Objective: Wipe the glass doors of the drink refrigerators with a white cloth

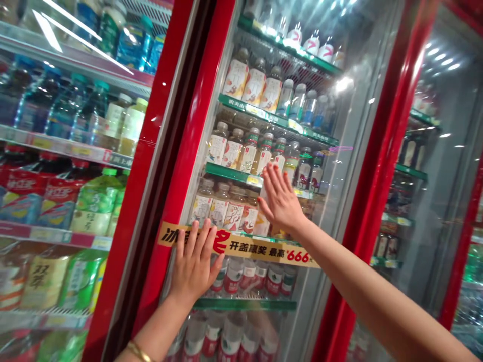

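My left hand [194,261] lies flat against the glass door [320,201] of a drinks cooler, fingers spread, partly over a yellow promotional strip [256,250] stuck across the glass. Higher up and to the right, my right hand [281,198] is pressed to the same pane, also spread and holding nothing. Behind the glass, rows of bottled drinks with white labels [234,213] stand on green-edged shelves [232,175]. A gold bangle [139,351] circles my left wrist. The door's handle is not visible.
A red door frame [177,151] separates this door from a neighbouring cooler door at left, stocked with blue-capped water bottles [66,103] and green bottles [96,203]. Another red-framed glass door [418,151] stands at right. Bright reflections streak the glass.
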{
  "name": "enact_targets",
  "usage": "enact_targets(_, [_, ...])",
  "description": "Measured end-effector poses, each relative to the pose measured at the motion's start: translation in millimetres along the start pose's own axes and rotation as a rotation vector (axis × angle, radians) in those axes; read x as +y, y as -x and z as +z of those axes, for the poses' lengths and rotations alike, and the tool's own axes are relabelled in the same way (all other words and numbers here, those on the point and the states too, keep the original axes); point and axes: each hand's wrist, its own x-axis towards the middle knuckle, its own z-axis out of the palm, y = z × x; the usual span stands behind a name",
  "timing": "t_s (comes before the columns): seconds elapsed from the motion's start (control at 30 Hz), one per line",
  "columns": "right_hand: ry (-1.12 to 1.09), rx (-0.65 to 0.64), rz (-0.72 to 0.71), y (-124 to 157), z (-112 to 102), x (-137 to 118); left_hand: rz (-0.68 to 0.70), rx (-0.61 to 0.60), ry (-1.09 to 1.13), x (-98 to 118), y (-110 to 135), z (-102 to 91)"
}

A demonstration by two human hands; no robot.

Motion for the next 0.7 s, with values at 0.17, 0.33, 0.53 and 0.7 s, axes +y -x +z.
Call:
enact_targets(0.17, [-0.017, 0.075, -0.063, -62.9, 11.2, -48.3, -0.006, 0.031, -0.011, -1.2, 2.6, 0.6])
enact_targets(0.33, [-0.098, -0.095, -0.608, -58.7, 10.9, -61.7, -0.007, 0.084, -0.055, -1.4, 4.9, 2.1])
enact_targets(0.53, [-0.045, -0.069, -0.129, -68.1, 1.4, -81.3, 0.001, 0.039, -0.022, -1.2, 3.6, -1.2])
enact_targets(0.7, [-0.042, -0.208, -0.417, 11.0, 8.7, -60.0, 0.001, -0.006, 0.049, -3.9, 2.7, 1.7])
